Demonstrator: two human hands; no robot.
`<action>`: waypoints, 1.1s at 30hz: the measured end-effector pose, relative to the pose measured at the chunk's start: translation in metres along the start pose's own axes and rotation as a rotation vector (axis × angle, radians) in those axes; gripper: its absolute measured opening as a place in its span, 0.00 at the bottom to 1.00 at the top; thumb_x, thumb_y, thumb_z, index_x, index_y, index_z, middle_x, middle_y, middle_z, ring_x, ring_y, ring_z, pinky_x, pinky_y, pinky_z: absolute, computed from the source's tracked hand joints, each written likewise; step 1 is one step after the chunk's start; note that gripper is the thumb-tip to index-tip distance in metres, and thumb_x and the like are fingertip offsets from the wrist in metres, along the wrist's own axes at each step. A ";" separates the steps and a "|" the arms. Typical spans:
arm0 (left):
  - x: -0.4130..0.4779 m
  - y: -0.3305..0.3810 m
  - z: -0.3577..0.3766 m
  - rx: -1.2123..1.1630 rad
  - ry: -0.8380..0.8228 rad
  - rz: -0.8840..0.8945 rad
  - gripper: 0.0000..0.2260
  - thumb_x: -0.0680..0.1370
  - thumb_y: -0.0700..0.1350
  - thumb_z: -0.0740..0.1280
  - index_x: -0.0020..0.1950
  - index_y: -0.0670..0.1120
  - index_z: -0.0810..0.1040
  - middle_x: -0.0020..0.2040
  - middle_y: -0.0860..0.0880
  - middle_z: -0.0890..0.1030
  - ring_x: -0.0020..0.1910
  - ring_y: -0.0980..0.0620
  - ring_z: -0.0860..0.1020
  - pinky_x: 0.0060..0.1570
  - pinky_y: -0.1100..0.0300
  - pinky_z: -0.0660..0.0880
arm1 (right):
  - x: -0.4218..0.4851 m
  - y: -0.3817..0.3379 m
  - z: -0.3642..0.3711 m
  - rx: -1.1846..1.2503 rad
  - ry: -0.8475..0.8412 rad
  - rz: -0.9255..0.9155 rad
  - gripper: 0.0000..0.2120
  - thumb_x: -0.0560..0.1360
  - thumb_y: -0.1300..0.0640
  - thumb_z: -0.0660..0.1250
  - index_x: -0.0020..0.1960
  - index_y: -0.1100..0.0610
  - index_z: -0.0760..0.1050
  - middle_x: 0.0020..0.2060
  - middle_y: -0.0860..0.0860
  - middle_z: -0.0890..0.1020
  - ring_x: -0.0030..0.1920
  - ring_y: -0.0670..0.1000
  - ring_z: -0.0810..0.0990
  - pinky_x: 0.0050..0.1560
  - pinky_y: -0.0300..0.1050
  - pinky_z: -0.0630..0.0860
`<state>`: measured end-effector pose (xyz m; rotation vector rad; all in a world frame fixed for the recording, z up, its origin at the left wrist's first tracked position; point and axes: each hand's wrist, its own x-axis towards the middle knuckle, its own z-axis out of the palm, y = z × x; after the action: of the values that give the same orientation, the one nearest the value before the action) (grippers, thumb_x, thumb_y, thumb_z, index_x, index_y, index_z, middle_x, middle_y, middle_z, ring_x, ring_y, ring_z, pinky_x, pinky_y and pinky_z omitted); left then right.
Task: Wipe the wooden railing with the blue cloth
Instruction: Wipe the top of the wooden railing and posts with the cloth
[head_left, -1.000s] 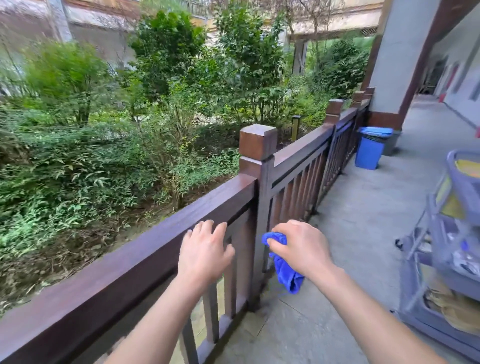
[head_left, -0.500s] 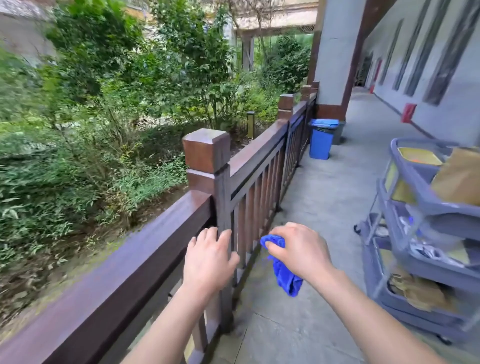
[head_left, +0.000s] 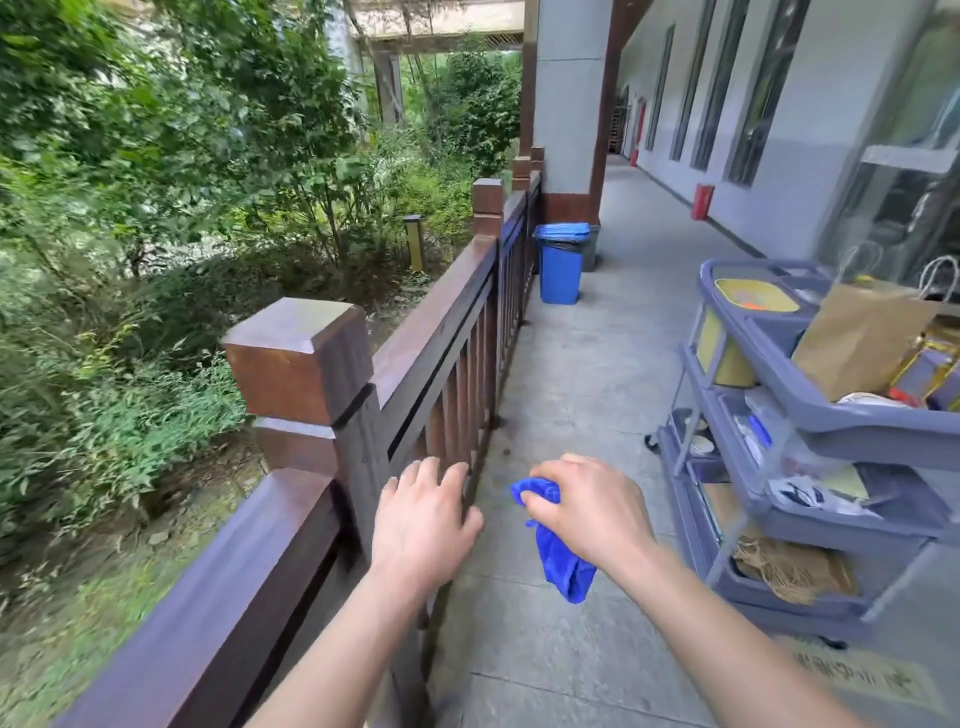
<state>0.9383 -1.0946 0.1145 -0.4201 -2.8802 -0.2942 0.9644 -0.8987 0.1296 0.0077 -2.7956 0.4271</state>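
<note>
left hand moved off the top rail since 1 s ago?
Yes. The left hand has slid forward off the top rail, now just past the post, beside the balusters.

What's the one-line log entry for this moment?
right hand: holds blue cloth, off rail | left hand: empty, by railing post | wiping: not underway

The railing (head_left: 436, 322) runs from near left to far centre, with shrubs (head_left: 156, 208) on its left and the walkway (head_left: 582, 415) on its right. A bin (head_left: 560, 265) stands far along the railing; a cart (head_left: 810, 467) sits right, holding a paper bag (head_left: 857, 338) on top.
</note>
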 end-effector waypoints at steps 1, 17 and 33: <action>0.013 0.004 0.006 0.000 -0.005 0.005 0.23 0.78 0.55 0.59 0.73 0.53 0.69 0.65 0.50 0.74 0.69 0.48 0.70 0.67 0.52 0.67 | 0.010 0.010 0.003 0.007 0.006 0.010 0.14 0.71 0.39 0.60 0.48 0.46 0.77 0.40 0.46 0.78 0.46 0.50 0.77 0.39 0.46 0.75; 0.227 0.087 0.094 0.018 -0.055 -0.073 0.20 0.77 0.56 0.60 0.68 0.53 0.71 0.62 0.49 0.74 0.65 0.45 0.72 0.63 0.49 0.70 | 0.203 0.180 0.023 0.010 -0.072 -0.009 0.12 0.72 0.41 0.61 0.51 0.43 0.78 0.41 0.46 0.77 0.49 0.50 0.77 0.38 0.45 0.71; 0.482 0.064 0.165 -0.015 -0.084 0.063 0.20 0.76 0.56 0.60 0.67 0.53 0.72 0.58 0.50 0.74 0.64 0.46 0.72 0.63 0.51 0.70 | 0.426 0.245 0.092 0.014 -0.077 0.126 0.13 0.71 0.40 0.61 0.51 0.43 0.78 0.43 0.45 0.80 0.46 0.51 0.79 0.42 0.47 0.75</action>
<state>0.4758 -0.8724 0.0825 -0.5376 -2.9409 -0.2952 0.5189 -0.6737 0.1050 -0.1533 -2.8792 0.4858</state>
